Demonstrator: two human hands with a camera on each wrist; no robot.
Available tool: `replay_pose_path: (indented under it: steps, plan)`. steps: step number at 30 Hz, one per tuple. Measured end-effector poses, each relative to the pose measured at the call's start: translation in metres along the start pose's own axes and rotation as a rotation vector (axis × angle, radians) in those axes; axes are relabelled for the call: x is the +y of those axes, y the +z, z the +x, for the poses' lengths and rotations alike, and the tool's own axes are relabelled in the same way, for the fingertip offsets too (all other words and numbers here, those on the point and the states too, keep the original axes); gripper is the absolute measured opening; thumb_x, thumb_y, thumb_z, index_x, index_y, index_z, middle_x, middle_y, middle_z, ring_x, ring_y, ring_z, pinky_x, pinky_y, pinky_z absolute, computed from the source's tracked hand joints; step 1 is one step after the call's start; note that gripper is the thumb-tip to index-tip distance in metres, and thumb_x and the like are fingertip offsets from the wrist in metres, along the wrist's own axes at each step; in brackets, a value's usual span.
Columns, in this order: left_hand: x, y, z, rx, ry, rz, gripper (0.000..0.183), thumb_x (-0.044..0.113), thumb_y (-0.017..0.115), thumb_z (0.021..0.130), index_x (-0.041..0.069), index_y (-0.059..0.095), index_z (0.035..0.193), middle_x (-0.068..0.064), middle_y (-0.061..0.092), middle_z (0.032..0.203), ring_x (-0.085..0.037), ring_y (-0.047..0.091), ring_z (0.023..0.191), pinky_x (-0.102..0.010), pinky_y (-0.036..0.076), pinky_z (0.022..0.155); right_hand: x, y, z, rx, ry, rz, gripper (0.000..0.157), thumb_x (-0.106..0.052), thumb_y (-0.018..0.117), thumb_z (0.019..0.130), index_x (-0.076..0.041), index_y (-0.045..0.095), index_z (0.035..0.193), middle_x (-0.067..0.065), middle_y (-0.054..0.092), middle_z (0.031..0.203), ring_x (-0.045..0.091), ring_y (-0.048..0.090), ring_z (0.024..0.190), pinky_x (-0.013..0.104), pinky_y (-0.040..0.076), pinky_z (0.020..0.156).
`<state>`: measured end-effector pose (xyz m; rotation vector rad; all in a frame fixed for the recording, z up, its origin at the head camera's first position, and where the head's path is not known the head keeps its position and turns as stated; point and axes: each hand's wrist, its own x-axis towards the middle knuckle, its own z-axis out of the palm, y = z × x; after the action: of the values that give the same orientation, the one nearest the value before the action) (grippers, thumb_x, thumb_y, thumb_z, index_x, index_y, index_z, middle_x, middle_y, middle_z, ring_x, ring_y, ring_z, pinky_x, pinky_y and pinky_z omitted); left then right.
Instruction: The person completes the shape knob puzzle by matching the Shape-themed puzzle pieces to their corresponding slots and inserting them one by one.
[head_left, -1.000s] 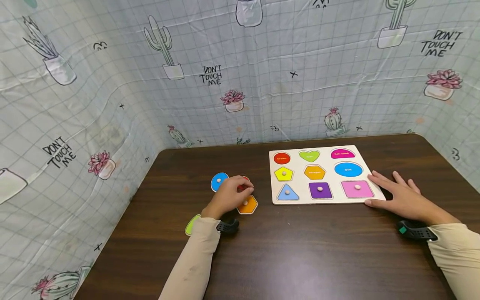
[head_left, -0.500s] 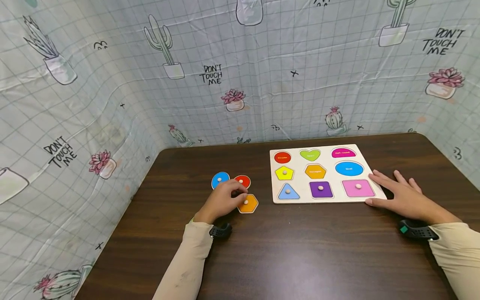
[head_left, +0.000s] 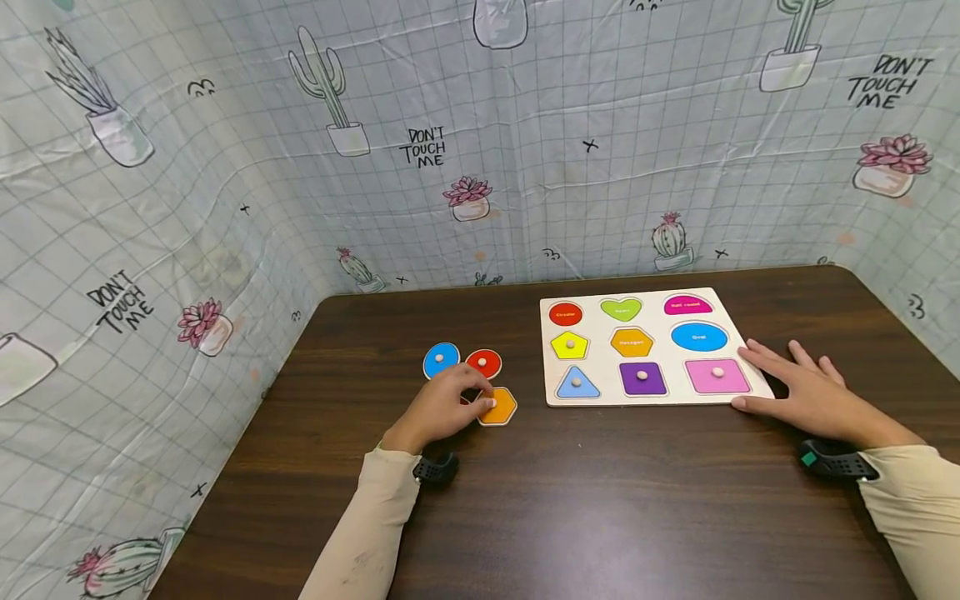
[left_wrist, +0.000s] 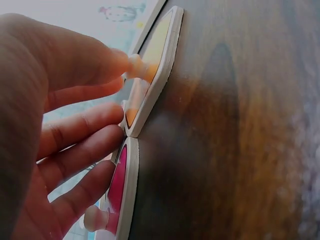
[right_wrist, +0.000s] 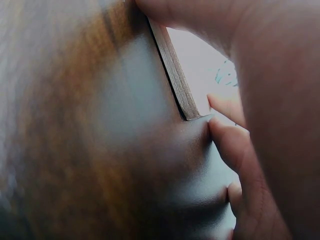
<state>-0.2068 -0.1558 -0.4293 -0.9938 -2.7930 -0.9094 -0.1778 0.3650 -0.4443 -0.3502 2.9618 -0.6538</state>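
On the brown table point(head_left: 585, 517), your left hand point(head_left: 438, 404) pinches the knob point(left_wrist: 134, 66) of the orange hexagon point(head_left: 502, 410). Your right hand point(head_left: 813, 398), fingers spread, touches the board point(head_left: 599, 353), printed "Circular", "Hexagon", "Oval". Behind, patterned cloth point(head_left: 600, 92) reads "DON'T TOUCH ME".

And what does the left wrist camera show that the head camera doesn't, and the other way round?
Only the left wrist view shows the pale knob of a magenta wooden piece. Only the head view shows the white puzzle board with coloured shapes, the right hand touching its edge, and a black strap. Both show the left hand, its thumb at the knob of an orange hexagonal wooden piece, and the dark brown table.
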Motion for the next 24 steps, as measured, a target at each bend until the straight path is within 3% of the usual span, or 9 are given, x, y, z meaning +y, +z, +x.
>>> replay_pose_path:
  steps: [11,24]
  plan:
    - [-0.0004,-0.0005,-0.0005,-0.033,0.006,0.015,0.01,0.018,0.072,0.092,0.011,0.077,0.098,-0.003,0.066,0.11,-0.022,0.058,0.106,-0.041,0.05,0.092,-0.0017,-0.0004,0.0005,0.004,0.005,-0.002,0.093,-0.055,0.068,0.089,-0.005,0.029,0.156,0.026,0.021,0.161,0.065,0.001,0.139,0.08,-0.005,0.102]
    - [0.0022,0.0017,-0.0012,0.002,0.003,-0.004,0.006,0.016,0.073,0.091,0.012,0.076,0.093,-0.002,0.066,0.109,-0.023,0.059,0.107,-0.041,0.049,0.095,0.001,0.0011,-0.0015,0.012,0.002,0.004,0.093,-0.055,0.069,0.089,-0.006,0.029,0.157,0.025,0.021,0.161,0.065,0.001,0.14,0.08,-0.005,0.103]
